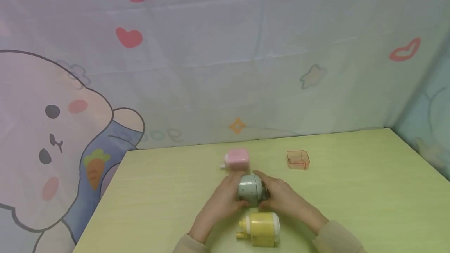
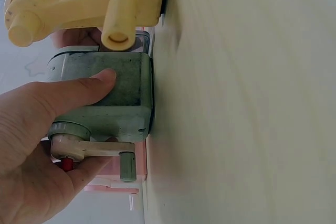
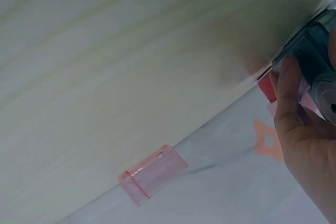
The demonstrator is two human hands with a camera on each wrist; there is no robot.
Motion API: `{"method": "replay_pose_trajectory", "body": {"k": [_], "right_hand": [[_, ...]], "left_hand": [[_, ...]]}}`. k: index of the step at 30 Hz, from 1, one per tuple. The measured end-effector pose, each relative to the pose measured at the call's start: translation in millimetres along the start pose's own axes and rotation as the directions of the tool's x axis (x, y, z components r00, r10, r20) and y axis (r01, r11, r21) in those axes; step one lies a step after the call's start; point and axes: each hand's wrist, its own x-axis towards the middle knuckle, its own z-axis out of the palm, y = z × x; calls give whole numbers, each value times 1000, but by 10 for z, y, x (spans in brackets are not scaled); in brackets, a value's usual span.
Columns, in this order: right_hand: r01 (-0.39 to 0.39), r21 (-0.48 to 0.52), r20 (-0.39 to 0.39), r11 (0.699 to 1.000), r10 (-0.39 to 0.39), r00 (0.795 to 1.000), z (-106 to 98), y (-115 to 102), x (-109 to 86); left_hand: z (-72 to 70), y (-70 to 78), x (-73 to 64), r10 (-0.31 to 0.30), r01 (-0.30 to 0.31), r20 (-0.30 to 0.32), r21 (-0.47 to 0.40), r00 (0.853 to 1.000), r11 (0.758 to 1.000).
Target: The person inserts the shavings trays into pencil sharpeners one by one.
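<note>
A grey-green crank pencil sharpener [image 1: 249, 191] stands on the table between both hands. My left hand [image 1: 223, 200] grips its crank end; in the left wrist view the thumb lies along the green body [image 2: 118, 116] and the fingers pass behind it, near the crank arm [image 2: 100, 148]. My right hand [image 1: 286, 200] holds the opposite end, thumb and fingers on either side, as the right wrist view also shows at the dark front [image 3: 310, 51]. Closer to me sits a yellow crank sharpener [image 1: 263, 229]. Behind the green one stands a pink sharpener [image 1: 238, 159].
A clear reddish small open box [image 1: 298, 161], like a shavings drawer, lies at the back right of the light wooden table [image 1: 358, 182]. A printed cloth [image 1: 225, 81] hangs along the table's back edge.
</note>
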Motion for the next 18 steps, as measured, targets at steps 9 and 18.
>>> {"method": "replay_pose_trajectory", "body": {"k": [9,18], "right_hand": [[13,17,-4,1000,-13,1000,17,-2,13],[49,51,-11,997,-48,999,48,-23,56]], "left_hand": [[2,-4,-9,-6,6,3,0,1000,1000],[8,-12,-3,1,-1,-5,-12,1000,1000]]}}
